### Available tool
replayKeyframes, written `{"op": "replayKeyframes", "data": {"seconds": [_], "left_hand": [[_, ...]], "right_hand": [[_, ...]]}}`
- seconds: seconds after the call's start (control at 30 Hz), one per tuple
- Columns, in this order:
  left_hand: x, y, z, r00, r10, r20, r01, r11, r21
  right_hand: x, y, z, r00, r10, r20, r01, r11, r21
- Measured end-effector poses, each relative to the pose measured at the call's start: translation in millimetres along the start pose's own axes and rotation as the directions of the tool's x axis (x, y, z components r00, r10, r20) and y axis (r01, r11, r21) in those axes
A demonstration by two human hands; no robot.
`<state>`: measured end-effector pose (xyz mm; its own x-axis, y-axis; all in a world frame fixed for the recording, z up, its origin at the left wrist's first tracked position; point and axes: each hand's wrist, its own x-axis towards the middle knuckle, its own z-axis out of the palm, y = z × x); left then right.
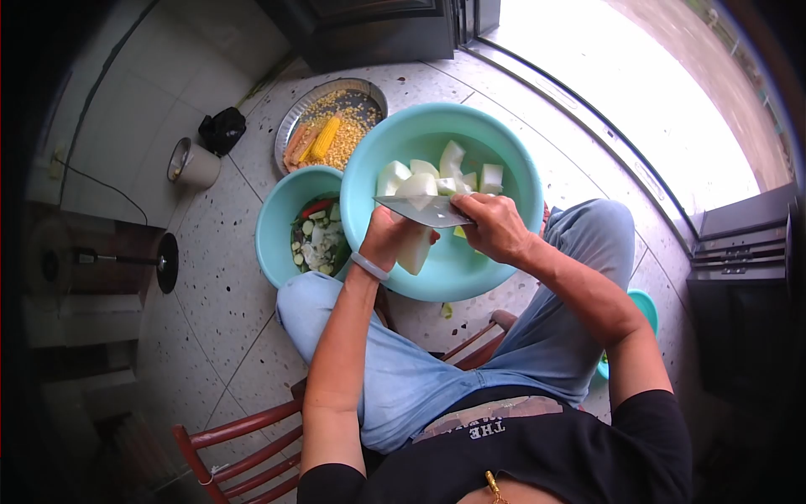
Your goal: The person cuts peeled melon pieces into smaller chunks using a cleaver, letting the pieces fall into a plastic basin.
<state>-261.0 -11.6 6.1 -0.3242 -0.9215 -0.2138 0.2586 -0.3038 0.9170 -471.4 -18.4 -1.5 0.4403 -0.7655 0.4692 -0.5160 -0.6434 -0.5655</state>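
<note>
My left hand (385,239) is wrapped round a long piece of pale winter melon (414,254), above the near side of a large turquoise basin (353,197). In my right hand (497,225) is a broad-bladed kitchen knife (426,210), its blade lying across the melon piece and pointing left. Part of the melon is hidden behind the blade and my left fingers. Beyond the knife, several cut white melon chunks (451,158) are heaped in the basin.
A smaller turquoise basin (270,239) with vegetable scraps stands at left. Behind it, a round metal tray (284,126) holds corn kernels and a yellow cob (326,137). A beige bin (196,165) and black bag (222,130) stand by the wall. A wooden chair (243,458) is beneath me.
</note>
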Motion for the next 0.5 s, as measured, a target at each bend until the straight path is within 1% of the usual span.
{"op": "replayKeyframes", "data": {"seconds": [0.1, 0.2, 0.3, 0.33, 0.4, 0.43, 0.5], "left_hand": [[0, -1, 0, 0.999, -0.024, -0.025, 0.024, 1.000, 0.019], [0, -1, -1, 0.998, -0.045, -0.054, 0.047, 0.998, 0.045], [-4, 1, 0, 0.994, -0.066, -0.084, 0.074, 0.993, 0.087], [-5, 2, 2, 0.993, -0.075, -0.092, 0.084, 0.991, 0.103], [-9, 2, 8, 0.999, -0.031, 0.027, 0.030, 0.999, 0.030], [-10, 5, 7, 0.996, -0.010, 0.089, 0.009, 1.000, 0.003], [-9, 7, 3, 0.998, 0.002, 0.068, 0.001, 0.999, -0.038]], "right_hand": [[0, -2, 0, 0.998, 0.045, 0.044, -0.043, 0.999, -0.033], [-1, 1, 0, 0.994, 0.060, 0.087, -0.055, 0.996, -0.063], [1, 7, 10, 0.980, 0.172, 0.100, -0.162, 0.982, -0.097], [3, 13, 14, 0.960, 0.247, 0.130, -0.231, 0.965, -0.127], [8, 23, 19, 0.901, 0.397, 0.175, -0.364, 0.911, -0.192], [10, 23, 19, 0.903, 0.408, 0.135, -0.387, 0.908, -0.159], [16, 23, 16, 0.906, 0.417, 0.074, -0.410, 0.907, -0.098]]}}
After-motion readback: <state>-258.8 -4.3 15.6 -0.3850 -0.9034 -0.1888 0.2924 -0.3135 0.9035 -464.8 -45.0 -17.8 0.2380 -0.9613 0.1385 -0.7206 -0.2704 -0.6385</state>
